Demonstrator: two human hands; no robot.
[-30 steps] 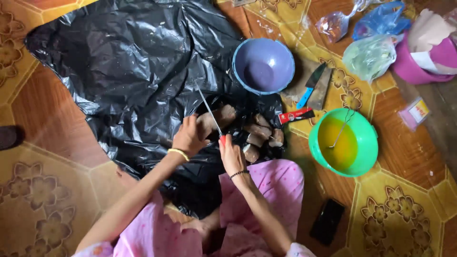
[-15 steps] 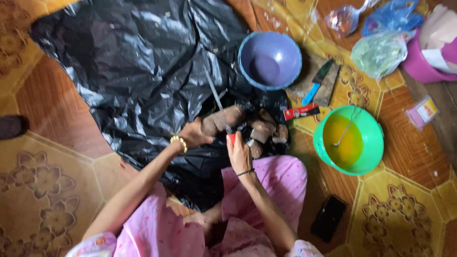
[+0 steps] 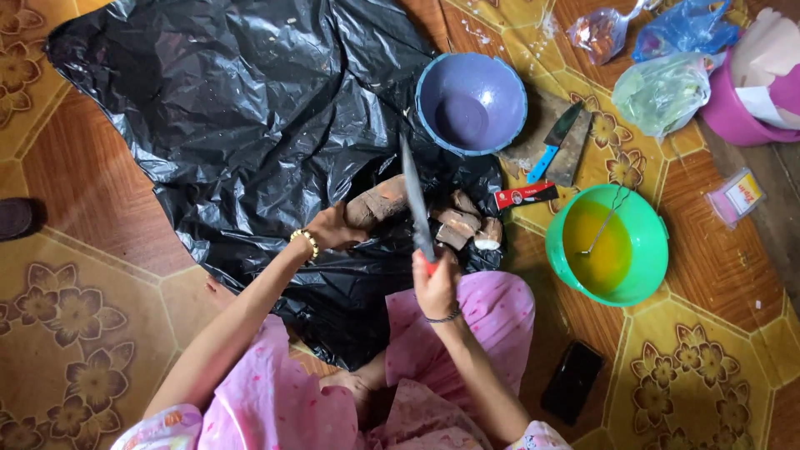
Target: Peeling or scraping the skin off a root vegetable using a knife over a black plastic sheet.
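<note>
Two hands work near the middle of the frame, over a crumpled black sheet spread on the patterned floor. The left hand has its fingers wrapped round the end of a brown root, holding it on the sheet. The right hand is clenched on the red handle of a knife, whose long blade points up the frame, just right of the root. Several cut pieces lie on the sheet beside the blade. A purple bowl sits above them, and a green bowl with yellow liquid and a spoon stands to the right. A dark phone lies lower right.
</note>
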